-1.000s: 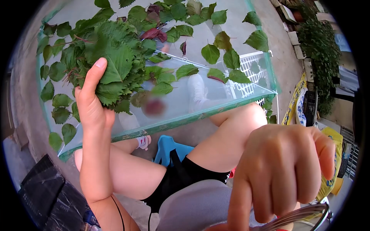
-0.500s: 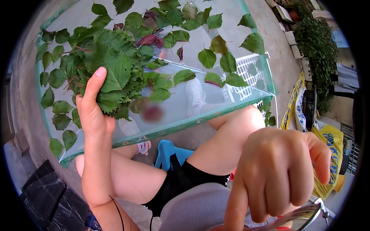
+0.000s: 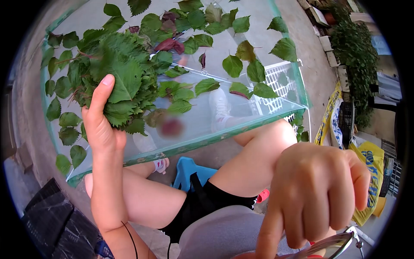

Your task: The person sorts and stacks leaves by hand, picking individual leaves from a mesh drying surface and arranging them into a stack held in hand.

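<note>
My left hand (image 3: 103,114) grips a thick bunch of green serrated leaves (image 3: 125,73), thumb pressed on the top leaf and the other fingers hidden beneath. The bunch is above a mesh-covered surface (image 3: 189,116) with a green edge, where loose green leaves (image 3: 233,66) and a few purplish ones (image 3: 169,45) lie scattered. Close to the camera at lower right, my right hand (image 3: 317,190) is raised with its fingers curled down. Its fingertips are hidden, so whatever they might hold cannot be seen. Just below it shows part of a pair of glasses (image 3: 332,248).
Under the mesh stands a white plastic rack (image 3: 276,80). A blue stool (image 3: 189,170) is between my legs, with a red shoe (image 3: 263,195) nearby. Yellow bags (image 3: 371,172) and a black crate (image 3: 346,116) are on the right; black plastic (image 3: 56,224) lies at lower left.
My left hand and the leaf bunch have shifted slightly left. The right hand has moved a little, staying curled, and the glasses sit slightly lower. More of the red shoe shows.
</note>
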Available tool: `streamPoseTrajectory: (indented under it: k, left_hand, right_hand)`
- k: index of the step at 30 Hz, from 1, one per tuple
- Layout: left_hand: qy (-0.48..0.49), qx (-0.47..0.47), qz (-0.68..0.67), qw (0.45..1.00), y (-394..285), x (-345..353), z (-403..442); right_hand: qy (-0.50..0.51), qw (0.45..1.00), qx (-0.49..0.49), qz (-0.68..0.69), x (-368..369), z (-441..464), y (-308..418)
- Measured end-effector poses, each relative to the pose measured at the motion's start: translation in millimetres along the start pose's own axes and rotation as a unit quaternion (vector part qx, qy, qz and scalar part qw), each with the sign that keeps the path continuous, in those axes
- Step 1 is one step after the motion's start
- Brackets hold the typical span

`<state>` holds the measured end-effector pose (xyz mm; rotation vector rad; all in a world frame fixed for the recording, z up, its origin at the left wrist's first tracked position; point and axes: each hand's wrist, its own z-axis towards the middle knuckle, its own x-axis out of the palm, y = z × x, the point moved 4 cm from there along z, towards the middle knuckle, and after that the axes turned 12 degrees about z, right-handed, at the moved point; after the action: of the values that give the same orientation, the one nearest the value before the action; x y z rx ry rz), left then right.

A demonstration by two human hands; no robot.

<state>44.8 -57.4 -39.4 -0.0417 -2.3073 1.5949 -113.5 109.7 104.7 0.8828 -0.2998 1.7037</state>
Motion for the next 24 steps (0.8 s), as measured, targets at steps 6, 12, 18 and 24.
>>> streamPoseTrajectory:
  k: [6, 12, 18, 24]
  left_hand:
    - [0.0, 0.0, 0.005, 1.0, -1, -1, 0]
    - [0.003, 0.008, 0.005, 1.0, -6, -5, 1]
    - [-0.008, 0.006, -0.006, 1.0, -7, -4, 0]
    - [-0.011, 0.012, -0.002, 1.0, -4, -7, 2]
  right_hand:
    - [-0.023, 1.0, -0.008, 0.015, 1, -1, -4]
    - [-0.037, 0.999, -0.008, 0.017, 0, -6, -2]
    - [-0.03, 0.999, -0.025, 0.032, -6, -2, -4]
    - [0.007, 0.998, -0.04, 0.038, -11, 2, -6]
